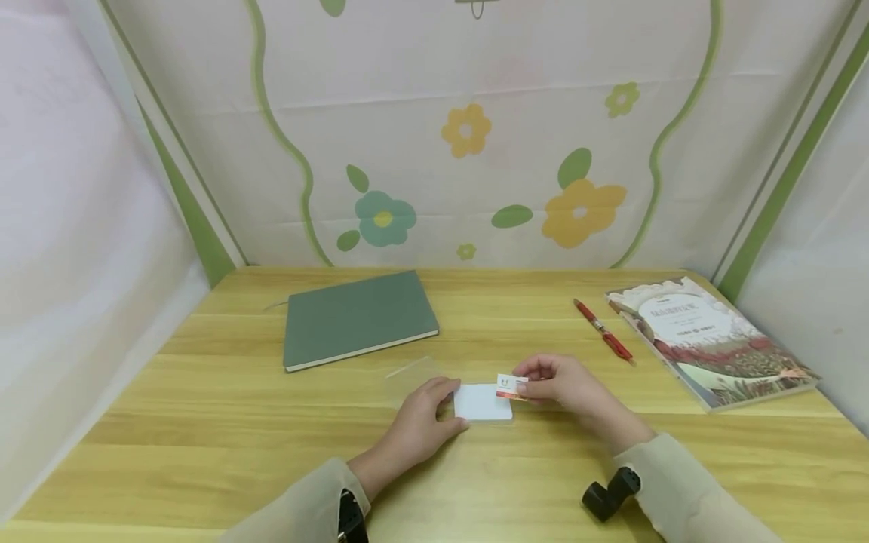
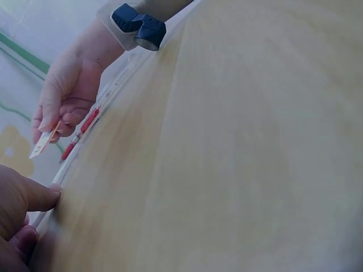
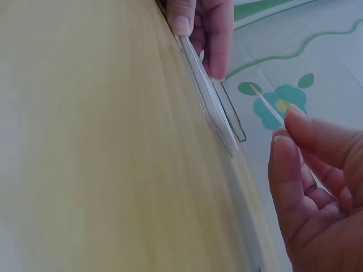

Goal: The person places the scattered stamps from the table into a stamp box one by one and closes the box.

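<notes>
Printed card: the small card point(image 1: 506, 386) is over the right end of the white block, tilted, its logo and orange edge turned up; whether it touches the block is hard to tell
Right hand: the fingers of the right hand point(image 1: 562, 386) pinch the card at one end, thumb against fingertips, which probably leaves the rest of it free to be seen or guided
White block: the white block point(image 1: 479, 403) lies on the surface point(image 1: 204, 445), with a clear edge showing along its near side, perhaps a case
Left hand: the thumb and a finger of the left hand point(image 1: 422, 424) grip the block's left end from near and far sides, likely to steady it
Clear panel: a see-through panel point(image 1: 409, 378) shows beyond the left hand; whether it is hinged to the case is unclear
Hidden: the left hand covers the block's left end; the thumb covers part of the card's print
Hard to read: the card's small lettering is illegible, and the left wrist view catches the card only slantwise
</notes>
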A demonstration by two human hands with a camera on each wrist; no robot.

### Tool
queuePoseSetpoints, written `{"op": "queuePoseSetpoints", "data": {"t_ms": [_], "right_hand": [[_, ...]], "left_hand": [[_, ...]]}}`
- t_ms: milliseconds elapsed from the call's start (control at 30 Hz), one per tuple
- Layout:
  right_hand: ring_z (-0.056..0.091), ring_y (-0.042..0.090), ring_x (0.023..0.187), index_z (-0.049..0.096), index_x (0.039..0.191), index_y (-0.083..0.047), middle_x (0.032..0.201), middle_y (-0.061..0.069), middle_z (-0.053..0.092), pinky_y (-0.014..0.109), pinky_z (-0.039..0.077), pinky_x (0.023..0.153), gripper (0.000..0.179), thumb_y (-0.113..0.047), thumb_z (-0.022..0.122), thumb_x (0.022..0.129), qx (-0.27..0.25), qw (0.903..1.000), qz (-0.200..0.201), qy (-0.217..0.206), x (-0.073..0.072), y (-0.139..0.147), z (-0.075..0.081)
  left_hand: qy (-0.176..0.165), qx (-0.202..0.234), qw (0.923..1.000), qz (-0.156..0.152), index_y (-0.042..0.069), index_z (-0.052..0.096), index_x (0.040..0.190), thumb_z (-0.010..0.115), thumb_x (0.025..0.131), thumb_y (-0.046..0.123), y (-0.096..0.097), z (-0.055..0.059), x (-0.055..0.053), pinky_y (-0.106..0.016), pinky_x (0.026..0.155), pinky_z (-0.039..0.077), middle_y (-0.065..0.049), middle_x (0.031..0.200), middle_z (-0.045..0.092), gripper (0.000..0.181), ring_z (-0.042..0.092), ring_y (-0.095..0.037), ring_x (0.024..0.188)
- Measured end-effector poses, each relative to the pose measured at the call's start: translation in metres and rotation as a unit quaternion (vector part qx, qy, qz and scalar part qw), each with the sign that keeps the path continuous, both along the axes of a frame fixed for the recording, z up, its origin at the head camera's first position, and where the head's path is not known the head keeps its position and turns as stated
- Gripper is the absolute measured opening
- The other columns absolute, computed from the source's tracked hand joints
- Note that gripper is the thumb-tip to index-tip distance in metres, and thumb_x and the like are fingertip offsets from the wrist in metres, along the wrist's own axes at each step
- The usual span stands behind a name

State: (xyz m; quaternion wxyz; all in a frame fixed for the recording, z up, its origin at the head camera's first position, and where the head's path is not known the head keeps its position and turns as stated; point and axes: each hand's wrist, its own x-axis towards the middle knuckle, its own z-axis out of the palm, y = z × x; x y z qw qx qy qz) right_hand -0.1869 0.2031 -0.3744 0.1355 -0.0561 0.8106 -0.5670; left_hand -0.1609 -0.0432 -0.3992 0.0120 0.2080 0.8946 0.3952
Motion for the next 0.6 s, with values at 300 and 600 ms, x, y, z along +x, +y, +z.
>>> {"op": "queuePoseSetpoints", "data": {"t_ms": [300, 600], "right_hand": [[0.053, 0.016, 0.079, 0.062, 0.104, 0.003, 0.085, 0.006, 0.058, 0.023, 0.050, 0.065, 0.030, -0.011, 0.072, 0.079, -0.008, 1.0000, 0.004, 0.001, -0.001, -0.019, -0.001], [0.052, 0.015, 0.076, 0.062, 0.100, 0.003, 0.082, 0.005, 0.056, 0.023, 0.049, 0.062, 0.027, -0.010, 0.072, 0.079, -0.010, 0.9996, 0.024, 0.006, 0.000, -0.035, -0.001]], "left_hand": [[0.021, 0.010, 0.9997, 0.000, -0.003, 0.054, 0.125, 0.073, 0.079, 0.016, 0.000, -0.002, 0.001, -0.040, 0.093, 0.045, -0.015, 0.126, 0.055, 0.053, 0.054, -0.026, 0.112], [0.009, 0.018, 0.9998, 0.006, -0.003, 0.054, 0.125, 0.074, 0.078, 0.015, 0.000, -0.002, 0.002, -0.032, 0.085, 0.049, -0.013, 0.125, 0.055, 0.054, 0.056, -0.022, 0.105]]}}
